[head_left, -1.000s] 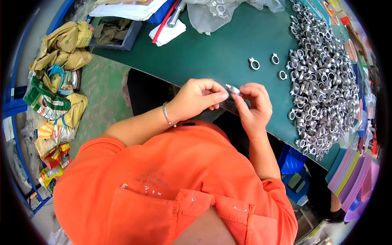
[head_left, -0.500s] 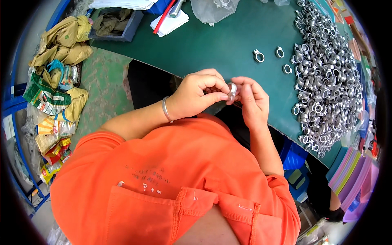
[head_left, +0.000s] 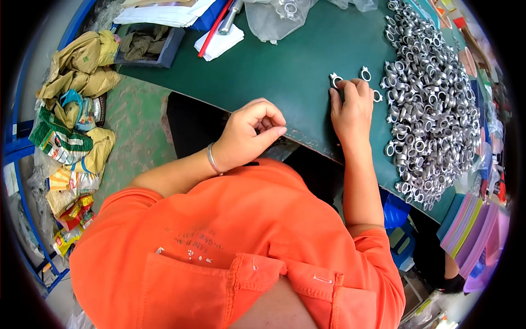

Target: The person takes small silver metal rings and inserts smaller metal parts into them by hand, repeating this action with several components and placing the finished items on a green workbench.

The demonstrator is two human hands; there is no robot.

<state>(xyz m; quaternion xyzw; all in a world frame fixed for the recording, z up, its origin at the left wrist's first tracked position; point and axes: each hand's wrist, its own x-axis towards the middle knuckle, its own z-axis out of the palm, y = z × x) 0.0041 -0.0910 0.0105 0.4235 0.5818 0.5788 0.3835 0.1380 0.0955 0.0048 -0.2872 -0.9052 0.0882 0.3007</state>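
Note:
My right hand [head_left: 352, 107] reaches over the green table with its thumb and index fingertip at a small metal ring clamp [head_left: 335, 79], partly covering it. Two more metal rings lie close by: one ring [head_left: 365, 74] beyond the fingers and another ring [head_left: 378, 96] beside the knuckles. My left hand [head_left: 247, 133], a band on its wrist, stays near the table's front edge. Its fingers are curled and the thumb presses toward the index finger; whatever they may hold is hidden.
A large heap of metal rings [head_left: 433, 109] covers the right of the green table [head_left: 268, 68]. Along the back are a plastic bag [head_left: 276, 21], a red rod [head_left: 215, 28], a metal-handled tool [head_left: 230, 17], papers [head_left: 227, 45] and a grey bin [head_left: 164, 54]. Sacks [head_left: 82, 71] stand left.
My hands have parted. The right one has moved away from the left, forward to the loose rings. The ring that was between both hands no longer shows; the left hand has drawn slightly back.

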